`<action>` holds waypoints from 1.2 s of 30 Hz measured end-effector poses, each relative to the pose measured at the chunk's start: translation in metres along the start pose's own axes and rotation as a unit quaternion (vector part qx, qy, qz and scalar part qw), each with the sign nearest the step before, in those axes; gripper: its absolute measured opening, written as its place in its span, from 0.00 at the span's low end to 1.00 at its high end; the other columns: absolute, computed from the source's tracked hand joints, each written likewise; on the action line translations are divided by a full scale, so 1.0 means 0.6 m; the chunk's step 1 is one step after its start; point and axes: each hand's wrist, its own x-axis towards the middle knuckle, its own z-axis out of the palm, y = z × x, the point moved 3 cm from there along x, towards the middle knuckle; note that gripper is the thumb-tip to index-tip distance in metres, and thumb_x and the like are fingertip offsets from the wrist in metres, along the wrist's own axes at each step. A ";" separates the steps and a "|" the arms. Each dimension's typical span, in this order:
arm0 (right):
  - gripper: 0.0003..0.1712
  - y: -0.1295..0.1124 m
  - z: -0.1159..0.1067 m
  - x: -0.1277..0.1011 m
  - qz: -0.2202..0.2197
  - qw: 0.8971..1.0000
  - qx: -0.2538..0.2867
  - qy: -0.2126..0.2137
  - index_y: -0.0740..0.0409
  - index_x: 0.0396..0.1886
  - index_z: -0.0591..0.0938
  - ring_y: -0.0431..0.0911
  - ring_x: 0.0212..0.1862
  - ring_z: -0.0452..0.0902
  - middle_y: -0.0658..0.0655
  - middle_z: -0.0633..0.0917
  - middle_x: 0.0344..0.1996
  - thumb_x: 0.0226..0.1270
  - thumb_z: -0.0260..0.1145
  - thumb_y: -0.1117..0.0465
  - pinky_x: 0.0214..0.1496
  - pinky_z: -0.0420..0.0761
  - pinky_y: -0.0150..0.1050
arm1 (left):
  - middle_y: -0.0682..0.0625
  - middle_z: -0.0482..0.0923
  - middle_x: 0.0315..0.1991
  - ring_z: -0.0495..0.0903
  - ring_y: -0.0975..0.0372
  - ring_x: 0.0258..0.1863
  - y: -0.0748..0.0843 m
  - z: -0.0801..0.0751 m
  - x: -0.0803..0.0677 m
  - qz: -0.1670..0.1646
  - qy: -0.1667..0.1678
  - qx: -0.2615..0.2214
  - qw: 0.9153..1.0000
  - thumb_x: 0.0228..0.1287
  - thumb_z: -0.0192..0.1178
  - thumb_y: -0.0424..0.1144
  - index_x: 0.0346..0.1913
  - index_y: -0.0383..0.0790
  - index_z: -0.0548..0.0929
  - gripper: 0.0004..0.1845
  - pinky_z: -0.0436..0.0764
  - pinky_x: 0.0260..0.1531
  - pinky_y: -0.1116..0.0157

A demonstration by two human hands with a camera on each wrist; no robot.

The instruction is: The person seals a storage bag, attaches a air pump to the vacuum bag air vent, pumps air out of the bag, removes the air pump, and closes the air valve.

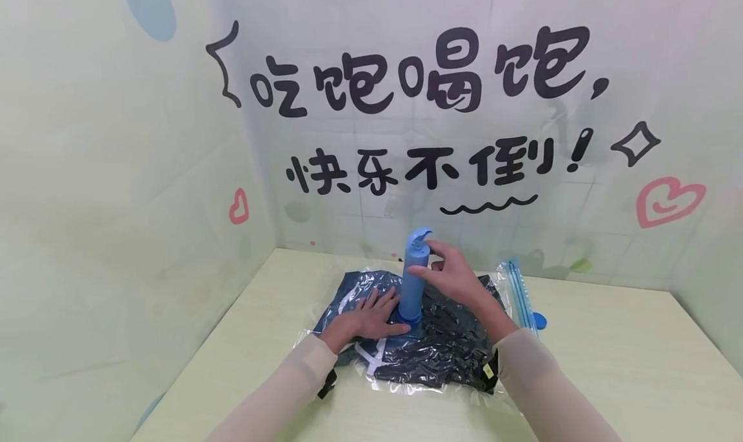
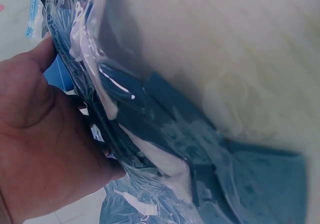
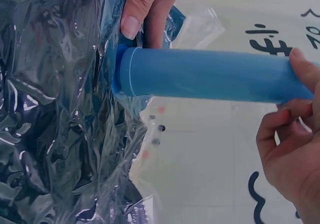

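A clear vacuum storage bag [image 1: 432, 358] lies on the table with dark blue and black clothes [image 1: 464, 332] inside, its plastic wrinkled tight around them. On the bag stands a blue hand pump [image 1: 413, 290], upright, its base against the bag's surface. My left hand [image 1: 371, 317] rests on the bag with fingers spread, thumb beside the pump's base. My right hand [image 1: 457, 279] holds the pump near its top between thumb and fingers. From the right wrist the pump's smooth tube [image 3: 210, 75] shows, with the left fingers [image 3: 132, 24] right by its base.
A light blue zip edge [image 1: 522, 297] of the bag sticks up at the right. Behind it a round blue cap [image 1: 540, 321] lies on the pale table [image 1: 627, 351]. Printed walls [image 1: 371, 132] rise at the back and both sides.
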 end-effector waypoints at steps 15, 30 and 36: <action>0.32 -0.002 0.011 0.000 0.003 1.000 -0.010 0.028 0.68 0.69 0.71 0.49 0.31 0.76 0.67 0.80 0.59 0.70 0.71 0.61 0.29 0.76 0.40 | 0.46 0.40 0.82 0.35 0.45 0.79 0.000 0.000 -0.001 0.000 0.000 0.006 1.000 0.75 0.49 0.66 0.82 0.42 0.51 0.45 0.44 0.72 0.43; 0.33 -0.012 0.040 -0.020 0.028 0.970 -0.095 0.221 0.63 0.53 0.75 0.50 0.32 0.72 0.60 0.79 0.46 0.58 0.80 0.49 0.33 0.74 0.44 | 0.46 0.41 0.82 0.36 0.45 0.79 0.005 0.000 -0.005 -0.002 0.006 0.021 1.000 0.76 0.48 0.63 0.82 0.43 0.51 0.43 0.46 0.72 0.42; 0.30 -0.004 0.034 -0.020 0.021 0.981 -0.061 0.184 0.62 0.58 0.78 0.46 0.22 0.69 0.60 0.82 0.47 0.63 0.77 0.52 0.24 0.72 0.39 | 0.46 0.40 0.82 0.35 0.45 0.79 0.003 0.001 -0.004 -0.006 0.002 0.019 1.000 0.76 0.48 0.64 0.83 0.43 0.50 0.43 0.45 0.72 0.43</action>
